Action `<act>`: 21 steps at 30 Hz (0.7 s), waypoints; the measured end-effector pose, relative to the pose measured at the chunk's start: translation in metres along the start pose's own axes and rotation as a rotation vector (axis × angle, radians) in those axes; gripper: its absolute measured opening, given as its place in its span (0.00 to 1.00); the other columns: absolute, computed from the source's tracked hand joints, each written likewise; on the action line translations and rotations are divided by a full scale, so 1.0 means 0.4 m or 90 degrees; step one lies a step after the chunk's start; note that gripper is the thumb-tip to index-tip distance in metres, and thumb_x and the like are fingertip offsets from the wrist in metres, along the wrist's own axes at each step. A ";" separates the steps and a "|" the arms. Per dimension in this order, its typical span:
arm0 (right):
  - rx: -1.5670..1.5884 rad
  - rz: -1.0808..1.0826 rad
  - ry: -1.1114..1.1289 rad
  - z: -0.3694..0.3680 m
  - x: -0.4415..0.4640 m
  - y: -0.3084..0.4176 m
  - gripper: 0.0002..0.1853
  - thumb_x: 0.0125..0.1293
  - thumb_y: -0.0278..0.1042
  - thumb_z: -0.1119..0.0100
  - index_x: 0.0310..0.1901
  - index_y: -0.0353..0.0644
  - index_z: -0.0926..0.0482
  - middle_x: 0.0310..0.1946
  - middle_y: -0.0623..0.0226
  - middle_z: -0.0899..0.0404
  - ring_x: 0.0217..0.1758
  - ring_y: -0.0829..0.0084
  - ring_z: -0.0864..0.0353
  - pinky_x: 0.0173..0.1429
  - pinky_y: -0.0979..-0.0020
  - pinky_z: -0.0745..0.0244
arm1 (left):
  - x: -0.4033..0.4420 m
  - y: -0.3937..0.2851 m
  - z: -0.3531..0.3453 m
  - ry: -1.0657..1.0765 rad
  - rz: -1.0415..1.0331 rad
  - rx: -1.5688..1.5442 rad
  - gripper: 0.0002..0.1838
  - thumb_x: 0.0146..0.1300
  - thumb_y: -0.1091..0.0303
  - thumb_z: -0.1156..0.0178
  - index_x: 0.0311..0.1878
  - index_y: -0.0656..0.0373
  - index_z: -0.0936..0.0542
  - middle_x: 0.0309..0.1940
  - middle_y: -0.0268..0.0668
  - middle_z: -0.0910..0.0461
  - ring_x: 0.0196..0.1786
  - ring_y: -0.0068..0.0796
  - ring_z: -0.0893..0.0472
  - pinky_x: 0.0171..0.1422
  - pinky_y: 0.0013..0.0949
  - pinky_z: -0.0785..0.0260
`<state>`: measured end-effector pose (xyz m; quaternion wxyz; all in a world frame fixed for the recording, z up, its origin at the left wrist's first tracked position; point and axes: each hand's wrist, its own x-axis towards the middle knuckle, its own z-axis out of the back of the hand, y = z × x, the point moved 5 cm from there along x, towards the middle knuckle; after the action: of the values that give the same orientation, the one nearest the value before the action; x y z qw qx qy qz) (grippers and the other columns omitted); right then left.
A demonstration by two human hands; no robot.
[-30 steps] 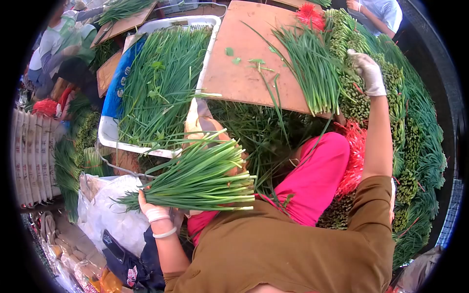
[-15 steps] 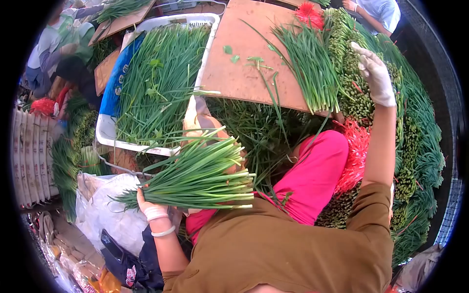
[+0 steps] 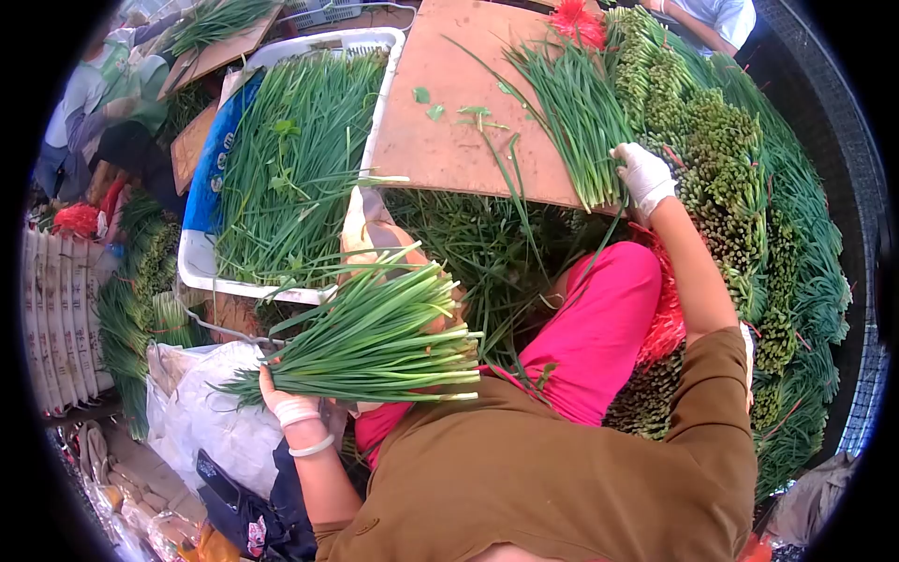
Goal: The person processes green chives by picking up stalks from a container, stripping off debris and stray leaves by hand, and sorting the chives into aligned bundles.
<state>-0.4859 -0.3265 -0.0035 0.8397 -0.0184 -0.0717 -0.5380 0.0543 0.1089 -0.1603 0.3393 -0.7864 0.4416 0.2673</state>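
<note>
My left hand (image 3: 279, 391) is closed around the leafy end of a thick bunch of garlic chives (image 3: 375, 337), whose pale cut ends point right across my lap. A white band and a bracelet circle that wrist. My right hand (image 3: 646, 178), in a whitish glove, is at the lower right side of a loose pile of garlic chives (image 3: 576, 117) on a wooden board (image 3: 449, 150). Its fingers are bent, with the tips apart and at the stems; nothing shows held in them.
A white crate (image 3: 253, 288) full of chives stands left of the board. Tied bunches (image 3: 721, 150) are stacked along the right. Red plastic strips (image 3: 576, 23) lie at the board's far edge. A white sack (image 3: 201, 384) sits at my left, and a co-worker (image 3: 117, 94) is at the far left.
My right hand has come down and left from above the stacked bunches to the chives on the board. My left hand keeps its bunch. The view has shifted slightly.
</note>
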 end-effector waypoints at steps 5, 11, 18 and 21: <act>0.634 -0.270 -0.224 0.075 -0.002 -0.067 0.05 0.64 0.31 0.39 0.37 0.42 0.17 0.28 0.78 0.21 0.26 0.87 0.33 0.28 0.85 0.39 | -0.016 -0.002 -0.006 -0.017 -0.003 0.030 0.19 0.64 0.47 0.52 0.39 0.52 0.24 0.48 0.42 0.22 0.52 0.49 0.26 0.57 0.62 0.36; 0.714 -0.229 -0.405 0.258 -0.014 -0.098 0.10 0.66 0.31 0.43 0.45 0.37 0.20 0.29 0.75 0.20 0.24 0.90 0.32 0.26 0.88 0.41 | -0.017 0.008 -0.016 0.007 -0.004 0.031 0.18 0.62 0.49 0.48 0.38 0.56 0.22 0.43 0.42 0.20 0.51 0.47 0.25 0.58 0.58 0.34; 0.608 -0.252 -0.246 0.291 0.007 -0.080 0.08 0.64 0.32 0.42 0.41 0.41 0.17 0.28 0.75 0.20 0.26 0.90 0.32 0.28 0.87 0.40 | -0.028 0.015 -0.029 0.013 -0.004 0.041 0.18 0.62 0.49 0.48 0.37 0.55 0.22 0.44 0.41 0.20 0.51 0.46 0.25 0.58 0.56 0.35; 0.499 -0.269 -0.124 0.289 0.010 -0.025 0.08 0.61 0.34 0.40 0.38 0.42 0.16 0.34 0.75 0.17 0.27 0.88 0.31 0.33 0.84 0.38 | 0.009 -0.005 0.012 0.011 -0.018 0.047 0.18 0.62 0.48 0.48 0.37 0.55 0.22 0.44 0.40 0.21 0.51 0.46 0.25 0.58 0.56 0.35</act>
<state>-0.5050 -0.3218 0.1110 0.6446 0.2653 -0.3506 -0.6255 0.0571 0.1116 -0.1652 0.3677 -0.7818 0.4431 0.2394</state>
